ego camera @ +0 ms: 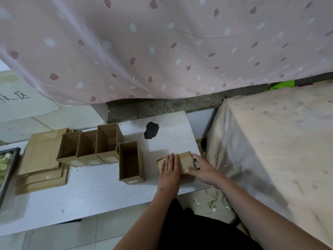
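A small brown cardboard box [185,160] lies on the white table [100,192] near its right end. My left hand [169,170] presses flat on the box's top with straight fingers. My right hand [203,168] grips the box's right end, thumb along its near side, where a flap sticks out. To the left stands an assembled open box [130,162]. Farther left, a row of three open boxes [90,144] stands side by side.
A stack of flat cardboard blanks [41,159] lies at the table's left. A dark tray [7,170] with pale pieces sits at the left edge. A black patch [151,130] marks the tabletop. A cloth-covered block [281,141] stands right; a pink curtain [162,42] hangs behind.
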The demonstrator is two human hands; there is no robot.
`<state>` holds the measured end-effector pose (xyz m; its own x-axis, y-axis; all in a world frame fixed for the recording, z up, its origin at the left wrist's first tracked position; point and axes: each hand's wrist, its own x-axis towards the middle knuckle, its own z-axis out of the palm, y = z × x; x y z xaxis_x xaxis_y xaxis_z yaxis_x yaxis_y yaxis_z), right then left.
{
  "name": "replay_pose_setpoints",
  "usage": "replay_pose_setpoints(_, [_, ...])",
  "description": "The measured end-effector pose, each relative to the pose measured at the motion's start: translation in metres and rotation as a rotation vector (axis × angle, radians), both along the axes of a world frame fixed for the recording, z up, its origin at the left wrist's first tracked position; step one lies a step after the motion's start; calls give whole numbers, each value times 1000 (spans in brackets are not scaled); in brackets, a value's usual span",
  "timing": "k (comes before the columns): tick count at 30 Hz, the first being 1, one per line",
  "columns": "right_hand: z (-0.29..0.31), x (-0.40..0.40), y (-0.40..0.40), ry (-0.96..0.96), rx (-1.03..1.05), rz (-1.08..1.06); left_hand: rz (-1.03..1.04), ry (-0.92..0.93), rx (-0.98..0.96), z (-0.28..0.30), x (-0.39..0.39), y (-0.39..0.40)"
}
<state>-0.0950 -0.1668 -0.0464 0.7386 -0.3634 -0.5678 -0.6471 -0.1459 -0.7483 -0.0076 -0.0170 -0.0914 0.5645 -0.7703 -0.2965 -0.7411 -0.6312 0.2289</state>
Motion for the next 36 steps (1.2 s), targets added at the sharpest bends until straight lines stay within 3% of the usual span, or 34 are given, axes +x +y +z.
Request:
replay_pose_setpoints(9, [14, 14, -40, 104, 19, 164, 1, 439, -31, 86, 87, -35])
replay_pose_setpoints(13, [16, 15, -44, 67, 145, 27, -6, 599, -27, 116, 119, -33])
replay_pose_setpoints(16, [15, 19, -41, 58, 192, -143, 29, 553, -97, 119, 122, -29])
replay_pose_setpoints(21, [22, 32, -35, 258, 621, -384, 38, 458, -162, 103, 86, -28])
replay_pose_setpoints(28, [8, 34, -37, 480, 857, -526, -204, 192, -126, 72, 46, -4])
replay_pose_setpoints(33, [-8, 27, -31, 549, 824, -494, -211, 31, -98, 40, 31, 9])
replay_pose_setpoints(35, [-9, 26, -26, 531, 579, -467, -172, 61, -75, 33, 31, 10])
replay_pose_setpoints(36, [-11, 24, -23, 463, 312, -444, -159, 74, -64, 30, 31, 8])
